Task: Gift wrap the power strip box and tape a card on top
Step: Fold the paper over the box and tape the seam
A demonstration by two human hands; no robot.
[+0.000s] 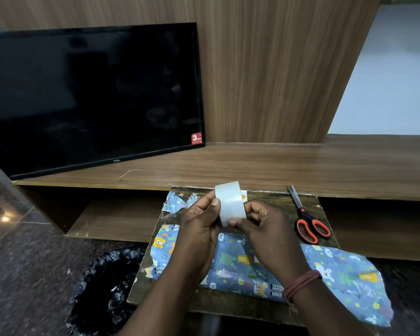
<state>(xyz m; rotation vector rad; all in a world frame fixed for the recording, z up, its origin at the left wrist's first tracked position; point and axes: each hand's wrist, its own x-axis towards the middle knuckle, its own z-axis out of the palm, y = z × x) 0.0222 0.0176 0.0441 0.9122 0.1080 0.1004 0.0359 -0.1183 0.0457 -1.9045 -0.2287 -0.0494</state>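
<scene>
A long box wrapped in blue cartoon-animal paper (240,267) lies across a small worn table (228,306), its loose paper end (349,280) sticking out to the right past the table edge. Above it I hold a roll of clear tape (230,202) upright. My left hand (201,219) grips the roll with its thumb on the left side. My right hand (262,221) grips it from the right, thumb at the bottom edge. Behind the roll a small white card (243,196) shows partly.
Orange-handled scissors (306,219) lie at the table's right rear. A blue paper scrap (177,202) sits at the left rear. A bin with a black bag (107,287) stands on the floor to the left. A black TV (90,98) leans on the wooden shelf (301,166) behind.
</scene>
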